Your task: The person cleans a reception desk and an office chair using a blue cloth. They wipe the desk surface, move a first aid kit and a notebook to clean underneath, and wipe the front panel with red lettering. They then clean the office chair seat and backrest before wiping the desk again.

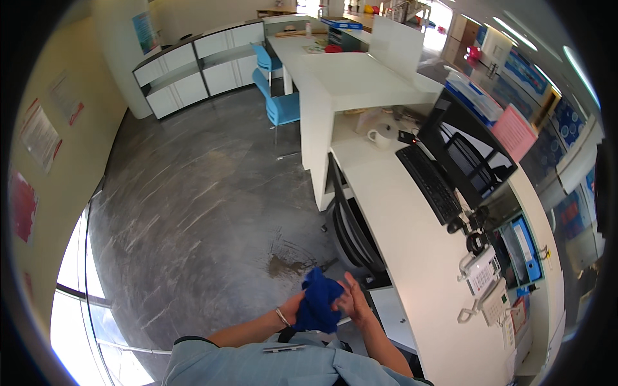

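A crumpled blue cloth is held in front of my body, low in the view. My left hand, with a bracelet at the wrist, grips the cloth's left side. On its right side is my right hand, fingers spread and slightly blurred, touching or very near the cloth; how firmly it holds cannot be told. Beyond the cloth, a brownish smeared patch marks the grey floor.
A white desk runs along my right, bearing a keyboard, a monitor, a lidded mug and desk telephones. A black chair is tucked under it. Blue chairs stand farther off.
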